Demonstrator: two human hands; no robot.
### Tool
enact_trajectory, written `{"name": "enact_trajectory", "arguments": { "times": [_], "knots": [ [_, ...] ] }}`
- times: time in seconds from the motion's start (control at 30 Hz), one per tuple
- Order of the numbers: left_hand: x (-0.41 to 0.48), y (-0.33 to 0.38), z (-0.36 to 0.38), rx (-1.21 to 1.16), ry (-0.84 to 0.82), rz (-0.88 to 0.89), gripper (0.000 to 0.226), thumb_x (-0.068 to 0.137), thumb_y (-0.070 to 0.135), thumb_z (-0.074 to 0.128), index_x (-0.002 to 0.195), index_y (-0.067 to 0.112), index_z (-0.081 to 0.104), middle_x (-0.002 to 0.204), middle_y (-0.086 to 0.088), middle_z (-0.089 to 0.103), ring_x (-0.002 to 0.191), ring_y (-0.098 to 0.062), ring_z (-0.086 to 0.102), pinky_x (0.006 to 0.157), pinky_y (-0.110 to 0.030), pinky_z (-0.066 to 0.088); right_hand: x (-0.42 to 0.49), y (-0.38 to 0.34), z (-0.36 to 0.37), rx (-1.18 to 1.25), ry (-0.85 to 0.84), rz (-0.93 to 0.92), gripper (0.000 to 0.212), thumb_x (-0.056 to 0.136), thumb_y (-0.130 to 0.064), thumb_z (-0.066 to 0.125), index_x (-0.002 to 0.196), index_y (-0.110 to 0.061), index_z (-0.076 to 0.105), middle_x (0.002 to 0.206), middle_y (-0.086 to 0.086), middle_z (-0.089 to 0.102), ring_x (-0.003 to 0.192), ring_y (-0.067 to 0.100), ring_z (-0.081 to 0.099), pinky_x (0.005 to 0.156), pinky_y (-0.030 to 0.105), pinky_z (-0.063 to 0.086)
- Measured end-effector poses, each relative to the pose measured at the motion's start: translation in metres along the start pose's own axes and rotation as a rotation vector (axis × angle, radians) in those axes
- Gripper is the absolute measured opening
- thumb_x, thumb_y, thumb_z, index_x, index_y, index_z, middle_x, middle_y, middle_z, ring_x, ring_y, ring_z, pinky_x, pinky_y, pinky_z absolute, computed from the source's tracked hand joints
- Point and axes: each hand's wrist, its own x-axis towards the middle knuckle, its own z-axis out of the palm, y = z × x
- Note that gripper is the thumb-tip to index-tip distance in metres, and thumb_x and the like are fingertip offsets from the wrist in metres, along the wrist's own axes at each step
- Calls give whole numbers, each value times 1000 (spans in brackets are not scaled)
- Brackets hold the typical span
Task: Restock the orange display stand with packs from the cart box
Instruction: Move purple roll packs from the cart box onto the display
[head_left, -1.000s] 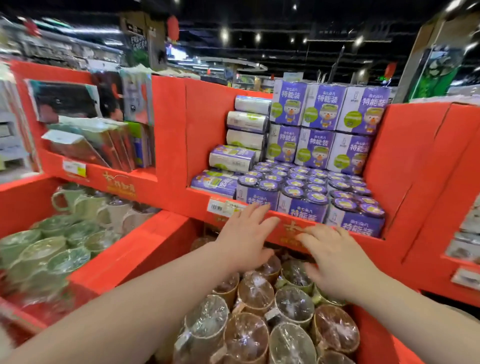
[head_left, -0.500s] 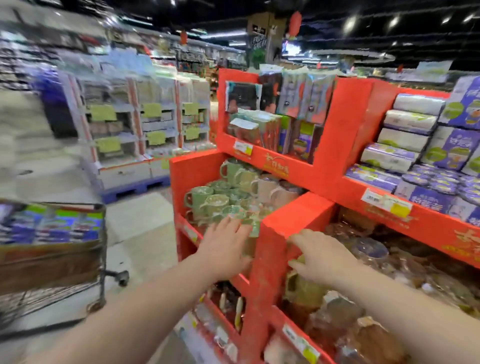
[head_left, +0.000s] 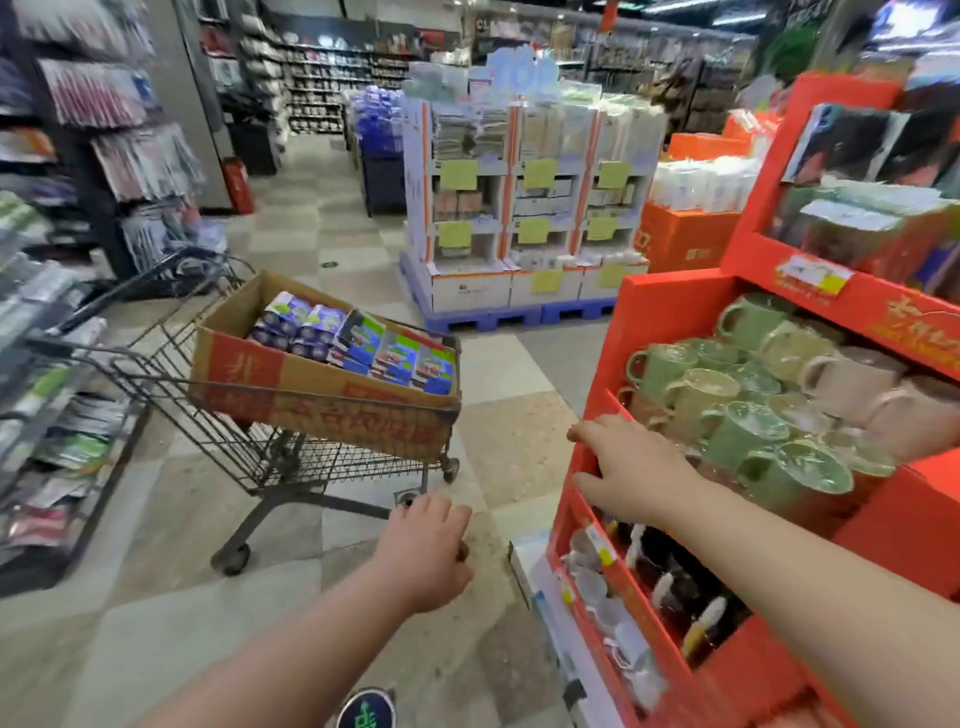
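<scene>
A brown and red cardboard box lies tilted in a wire shopping cart at the left centre. Purple and blue packs fill it. The orange display stand rises on the right, its left bin holding green and beige mugs. My left hand hovers over the floor below the cart, fingers loosely curled, holding nothing. My right hand rests flat on the stand's left front edge beside the mugs, fingers spread and holding nothing.
A white display on blue pallets stands across the aisle. Racks of packaged goods line the left side. Tiled floor lies between cart and stand. The stand's low shelf holds brushes.
My view has swung left from the purple packs on the stand to the aisle and cart. Both hands left the stand's front; the left now hangs over the floor.
</scene>
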Motion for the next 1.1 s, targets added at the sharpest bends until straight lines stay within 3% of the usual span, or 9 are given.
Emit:
{"name": "enact_trajectory", "arguments": {
  "times": [0.17,0.37,0.53,0.73,0.93,1.1],
  "knots": [
    [-2,-54,8,-37,-32,-111,71,90,48,50,150,21,21,152,-3,29,140,-26,26,113,-41,25,61,-41,33,-2,-113,-110,51,92,-39,49,140,-25,38,141,2,44,126,26,46,98,38,42],
    [47,-117,-9,0,17,-236,62,89,45,49,143,20,31,144,-3,39,133,-26,34,109,-42,31,141,-70,78,8,-269,-211,49,91,-37,49,138,-26,41,140,1,44,127,24,45,100,38,42],
    [110,-158,-41,9,68,-299,64,87,47,51,142,21,32,143,-1,41,133,-24,35,109,-41,32,207,-70,99,0,-373,-244,42,86,-34,49,127,-25,50,128,3,54,117,25,52,94,41,47],
    [168,-194,-64,0,112,-368,69,87,48,51,146,20,29,146,-2,38,136,-24,34,111,-43,32,270,-62,118,-19,-461,-284,45,89,-32,44,133,-23,45,135,6,49,125,28,45,101,40,41],
    [203,-227,-62,-10,54,-400,70,88,49,51,147,20,28,145,-2,39,135,-24,34,110,-41,32,321,-66,123,-4,-499,-298,44,88,-36,48,131,-25,46,134,2,50,125,26,47,99,36,40],
    [235,-261,-44,-28,-18,-363,66,88,48,51,144,20,31,142,-1,41,133,-24,36,108,-40,33,377,-80,116,-8,-429,-284,47,88,-38,49,134,-25,44,136,3,49,126,25,48,99,34,43]
  ]
}}
